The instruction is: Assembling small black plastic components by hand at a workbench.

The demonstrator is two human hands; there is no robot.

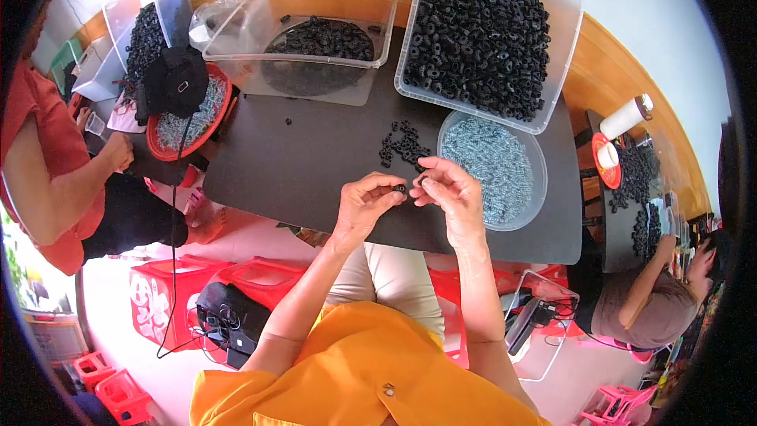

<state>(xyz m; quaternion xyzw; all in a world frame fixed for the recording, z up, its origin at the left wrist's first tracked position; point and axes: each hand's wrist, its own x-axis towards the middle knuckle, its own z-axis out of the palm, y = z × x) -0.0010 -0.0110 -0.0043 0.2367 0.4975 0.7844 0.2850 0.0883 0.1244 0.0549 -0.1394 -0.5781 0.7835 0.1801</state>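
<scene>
Both my hands meet over the near part of a dark table (315, 142). My left hand (361, 207) pinches a small black plastic piece (400, 188) with a hole in it, between thumb and fingertips. Just to its right, my right hand (457, 199) has thumb and index finger pressed together; a dark bit shows at their tips, too small to name. Right beyond the hands lies a loose pile of similar black pieces (404, 140). Beside my right hand stands a round clear bowl (539, 177) full of small silvery-blue pieces (489, 166) that look like springs.
A large clear bin (574, 39) heaped with black pieces stands behind the bowl. Further left is a clear box (311, 75) with more black pieces. One person (55, 158) sits at the left near a red basin (163, 150); another (646, 304) works at the right. Red stools (173, 284) stand below.
</scene>
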